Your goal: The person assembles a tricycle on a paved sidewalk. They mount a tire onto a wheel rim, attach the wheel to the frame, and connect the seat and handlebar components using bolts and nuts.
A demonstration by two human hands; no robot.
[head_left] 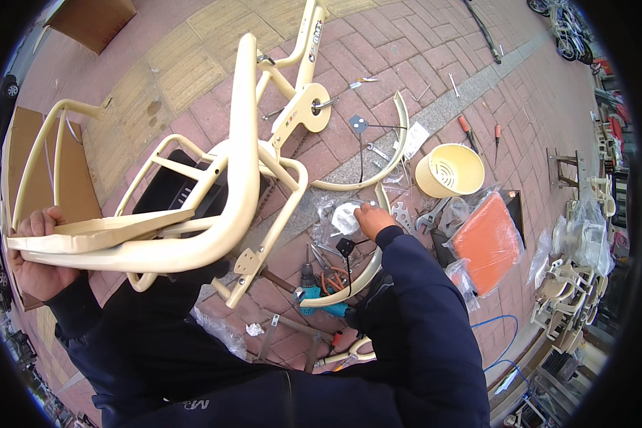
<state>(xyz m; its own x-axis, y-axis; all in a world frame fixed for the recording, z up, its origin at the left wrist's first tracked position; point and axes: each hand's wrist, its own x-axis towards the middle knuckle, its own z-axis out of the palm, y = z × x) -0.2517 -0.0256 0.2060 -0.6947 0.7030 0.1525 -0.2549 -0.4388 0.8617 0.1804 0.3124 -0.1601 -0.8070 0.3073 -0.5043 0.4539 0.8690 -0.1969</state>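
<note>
My left hand (pixel 43 250) grips the end of a cream bicycle frame (pixel 244 135), its fingers wrapped over a long cream panel (pixel 114 230) that lies along the thick tube. The frame slants across my lap, with a chainring cover (pixel 311 107) and crank on its far part. My right hand (pixel 373 220) reaches down right of the frame, its fingers closed on a clear plastic bag (pixel 345 217) with something white in it. Curved cream mudguards (pixel 401 128) with black stays lie around that hand.
A teal power drill (pixel 310 291) and pliers (pixel 332 278) lie near my knees. To the right are a cream basket (pixel 449 171), wrenches (pixel 429 217), screwdrivers (pixel 466 128) and a plastic-wrapped orange panel (pixel 486 242). Cardboard boxes (pixel 85 167) stand left; piled cream parts (pixel 567 296) lie far right.
</note>
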